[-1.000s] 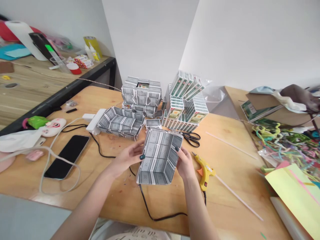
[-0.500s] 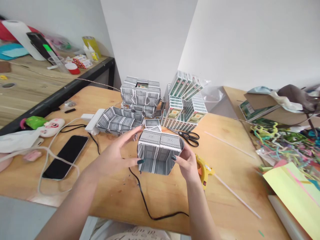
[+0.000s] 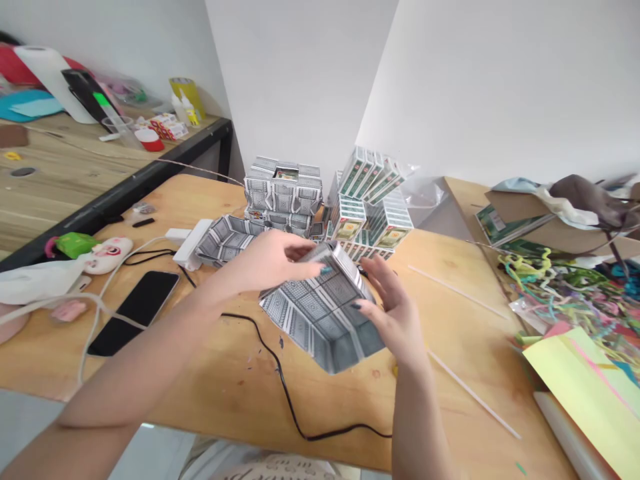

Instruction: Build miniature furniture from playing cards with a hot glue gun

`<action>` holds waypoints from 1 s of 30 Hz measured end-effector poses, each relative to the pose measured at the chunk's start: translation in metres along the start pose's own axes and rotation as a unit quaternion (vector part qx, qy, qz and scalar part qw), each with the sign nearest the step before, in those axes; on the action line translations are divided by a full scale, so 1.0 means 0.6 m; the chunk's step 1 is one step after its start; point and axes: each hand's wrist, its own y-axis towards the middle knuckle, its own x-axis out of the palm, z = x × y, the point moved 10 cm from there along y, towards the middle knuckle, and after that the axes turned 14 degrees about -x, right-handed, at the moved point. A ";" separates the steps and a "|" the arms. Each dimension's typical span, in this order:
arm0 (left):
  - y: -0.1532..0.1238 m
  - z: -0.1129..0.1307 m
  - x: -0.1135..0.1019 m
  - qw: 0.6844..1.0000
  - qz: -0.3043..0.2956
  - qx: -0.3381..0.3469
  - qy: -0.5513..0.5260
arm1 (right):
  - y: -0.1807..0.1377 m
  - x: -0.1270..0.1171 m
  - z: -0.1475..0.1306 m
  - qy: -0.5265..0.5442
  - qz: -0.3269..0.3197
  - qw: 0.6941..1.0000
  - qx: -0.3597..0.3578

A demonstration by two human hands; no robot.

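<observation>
While the bench [image 3: 215,393] spreads across the middle and lower frame, a stack of card packs [image 3: 347,217] stands on it right of upper centre. Just left of that sits a grey patterned block [image 3: 283,193], and nearer the left is a second patterned box [image 3: 225,240], open and partly hidden. The held patterned box [image 3: 320,307] is at the frame's centre, tilted above the bench, its hollow side towards the camera and one corner pointing down. The left grip [image 3: 273,263] is closed on its upper left edge, thumb laid on a panel. The right grip [image 3: 400,320] is half open at the box's right side, thumb touching it; whether the fingers press the outside cannot be told. At left lies a black phone [image 3: 147,293], at lower centre a black cable [image 3: 309,438], at lower right a thin stick [image 3: 473,393].
</observation>
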 end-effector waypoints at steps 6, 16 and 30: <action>-0.015 -0.145 -0.027 0.947 0.082 -0.147 -0.275 | -0.045 -0.083 0.035 0.030 0.086 0.993 0.082; -0.131 -0.256 0.197 0.886 -0.016 -0.259 -0.384 | -0.150 -0.009 0.185 0.044 0.166 0.939 0.297; 0.040 -0.146 0.070 0.954 0.163 0.025 0.250 | -0.088 -0.043 0.116 -0.385 0.043 0.901 0.196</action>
